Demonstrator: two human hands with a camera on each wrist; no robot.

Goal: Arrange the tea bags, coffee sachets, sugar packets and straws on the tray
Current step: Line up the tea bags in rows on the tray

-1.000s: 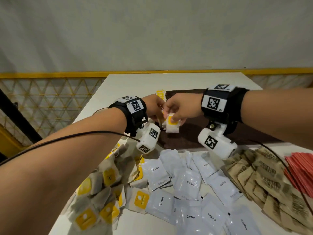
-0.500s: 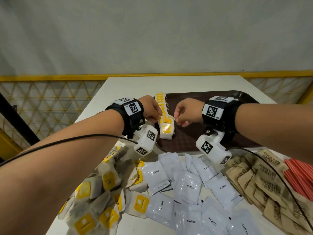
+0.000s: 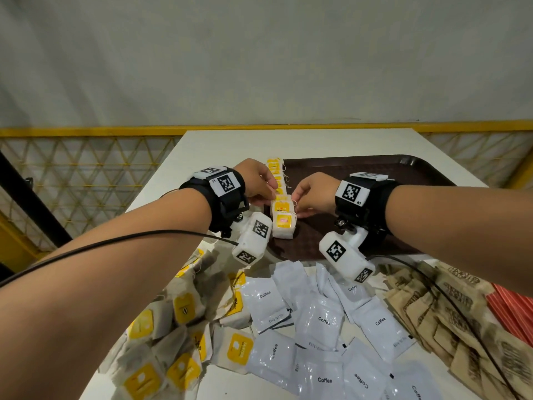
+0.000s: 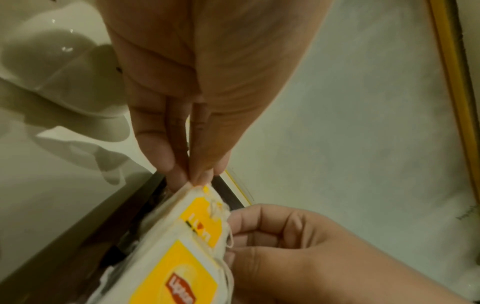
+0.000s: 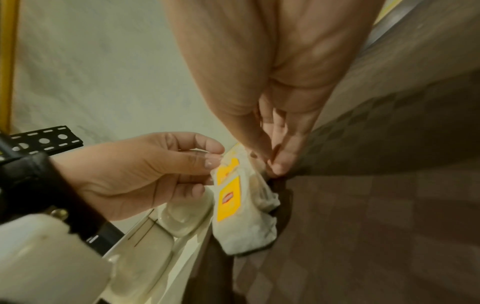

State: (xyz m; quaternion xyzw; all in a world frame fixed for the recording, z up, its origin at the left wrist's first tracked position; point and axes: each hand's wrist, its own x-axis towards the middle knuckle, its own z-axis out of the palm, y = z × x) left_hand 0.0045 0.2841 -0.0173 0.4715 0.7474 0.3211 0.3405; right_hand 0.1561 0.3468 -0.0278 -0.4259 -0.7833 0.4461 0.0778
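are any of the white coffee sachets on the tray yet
No, the coffee sachets all lie on the table in front of the tray, which holds only tea bags.

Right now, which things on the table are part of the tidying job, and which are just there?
Part of the job:
- brown tray
- row of tea bags on the tray, both hands at it
- loose tea bags
- coffee sachets
- brown sugar packets
- red straws

Just there:
- yellow mesh fence
- black cables
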